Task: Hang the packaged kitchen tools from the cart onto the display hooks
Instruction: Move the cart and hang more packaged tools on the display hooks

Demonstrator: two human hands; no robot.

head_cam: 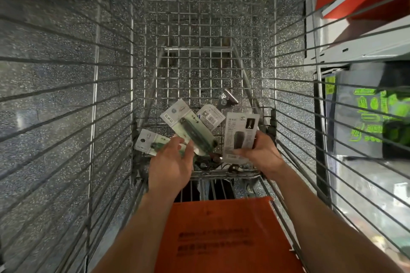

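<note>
Reaching low-centre into the cart (199, 62), my right grip (261, 153) pinches the grey package (240, 133). My left grip (170, 159) curls at the green package (190, 133); I can't tell whether it holds. I'd lift both by the card, hang-holes upward.

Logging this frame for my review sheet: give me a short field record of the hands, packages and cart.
setting: wire cart seen from above, speckled floor beneath
right hand: grips grey package, thumb across its front
left hand: at lower end of green-tool package; grip unclear
loose in cart: second green-tool package, white card package, small metal object
near edge: orange flap
</note>
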